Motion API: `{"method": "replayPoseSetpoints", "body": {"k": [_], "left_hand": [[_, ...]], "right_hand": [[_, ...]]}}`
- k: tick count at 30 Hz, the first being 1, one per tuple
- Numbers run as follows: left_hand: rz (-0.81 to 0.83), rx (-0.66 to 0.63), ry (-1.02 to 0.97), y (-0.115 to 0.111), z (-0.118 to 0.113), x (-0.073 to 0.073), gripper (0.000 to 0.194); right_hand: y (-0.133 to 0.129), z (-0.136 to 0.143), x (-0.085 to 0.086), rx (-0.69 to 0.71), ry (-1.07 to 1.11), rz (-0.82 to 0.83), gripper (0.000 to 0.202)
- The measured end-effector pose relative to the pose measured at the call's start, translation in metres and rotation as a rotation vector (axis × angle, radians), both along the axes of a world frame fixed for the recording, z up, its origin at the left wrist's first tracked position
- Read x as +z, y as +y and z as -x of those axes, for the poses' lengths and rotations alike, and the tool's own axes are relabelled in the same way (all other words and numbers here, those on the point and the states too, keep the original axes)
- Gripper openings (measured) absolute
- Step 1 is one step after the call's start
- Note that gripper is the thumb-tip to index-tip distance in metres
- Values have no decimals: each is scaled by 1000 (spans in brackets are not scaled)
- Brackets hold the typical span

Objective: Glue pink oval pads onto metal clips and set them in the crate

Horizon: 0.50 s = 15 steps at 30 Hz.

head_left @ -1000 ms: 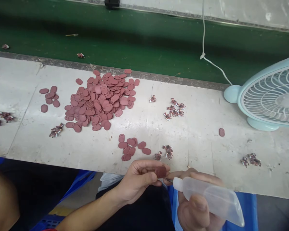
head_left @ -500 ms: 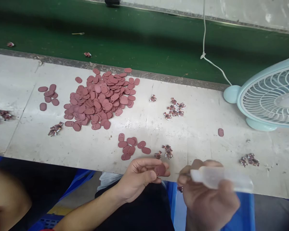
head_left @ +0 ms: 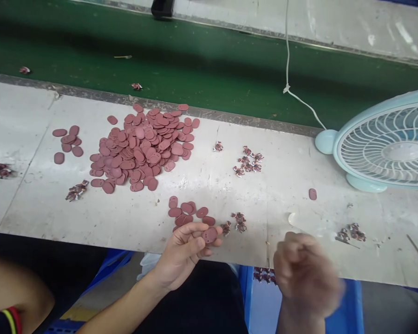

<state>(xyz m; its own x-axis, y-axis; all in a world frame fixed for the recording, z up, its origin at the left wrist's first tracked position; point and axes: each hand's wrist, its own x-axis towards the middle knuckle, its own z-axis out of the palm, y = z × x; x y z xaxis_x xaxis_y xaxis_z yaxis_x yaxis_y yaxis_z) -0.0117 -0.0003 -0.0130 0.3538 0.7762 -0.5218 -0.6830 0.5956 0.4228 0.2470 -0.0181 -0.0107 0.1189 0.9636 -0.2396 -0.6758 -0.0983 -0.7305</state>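
My left hand (head_left: 183, 255) pinches a brownish-red oval disc (head_left: 210, 235) with small holes, just over the table's near edge. Beside it lie a small group of similar discs (head_left: 187, 208) and a few small brown-and-white figurines (head_left: 239, 221). My right hand (head_left: 304, 273) is smeared by motion at the near edge, its fingers apparently curled. Just beyond it shows the rounded pale end of a translucent bottle (head_left: 292, 219). Most of that bottle is hard to make out, and I cannot tell whether the hand touches it.
A large heap of discs (head_left: 142, 148) covers the left-middle of the white table (head_left: 209, 190). More figurines (head_left: 249, 162) lie in clusters. A pale blue fan (head_left: 397, 144) stands at right, its white cord (head_left: 287, 55) crossing a green strip (head_left: 212, 69). A blue crate (head_left: 348, 306) is below.
The translucent bottle, gripped by my right hand earlier, now shows only its pale end beyond that hand. My left hand with the disc has shifted left.
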Motion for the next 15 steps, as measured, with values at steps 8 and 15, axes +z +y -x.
{"method": "replayPoseSetpoints", "body": {"k": [8,15], "left_hand": [[13,-5,34,-3,6,2,17],[-4,-46,70,-7,2,5,16]], "right_hand": [[24,31,-2,632,-1681,-198,30],[9,18,17,491,-1570,110,12]]}}
